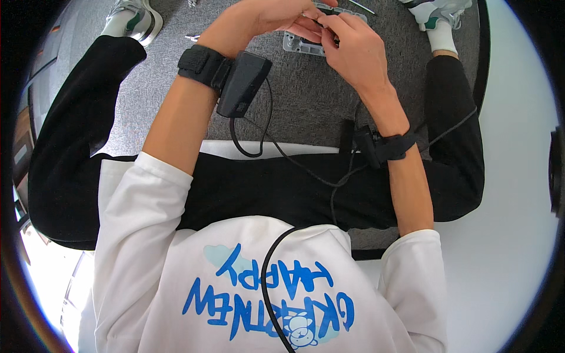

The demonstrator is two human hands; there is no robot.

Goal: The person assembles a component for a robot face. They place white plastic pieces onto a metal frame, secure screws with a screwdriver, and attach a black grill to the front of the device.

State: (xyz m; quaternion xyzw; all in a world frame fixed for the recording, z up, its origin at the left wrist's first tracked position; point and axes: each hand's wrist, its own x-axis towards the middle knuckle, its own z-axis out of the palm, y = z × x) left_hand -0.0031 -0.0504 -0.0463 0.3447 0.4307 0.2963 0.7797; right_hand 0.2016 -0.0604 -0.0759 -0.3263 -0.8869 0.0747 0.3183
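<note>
Both hands meet at the top edge, over a grey translucent plastic case (297, 45) on the carpet. My left hand (273, 15) comes in from the left, its fingers bent and closed, with the fingertips partly cut off and hidden. My right hand (357, 52) is closed in a pinch, thumb and index finger against the left fingers. Something small and dark (319, 23) shows between the two hands; its kind cannot be made out. A thin metal rod (361, 7) lies beyond the right hand, at the case's far side.
Small metallic pieces (192, 38) lie on the grey carpet (159, 94) left of the hands. Black wrist devices (244, 82) sit on both forearms, with a dark cable (312, 175) running across the lap. My legs and shoes (141, 23) flank the work area; a white surface (512, 176) is at right.
</note>
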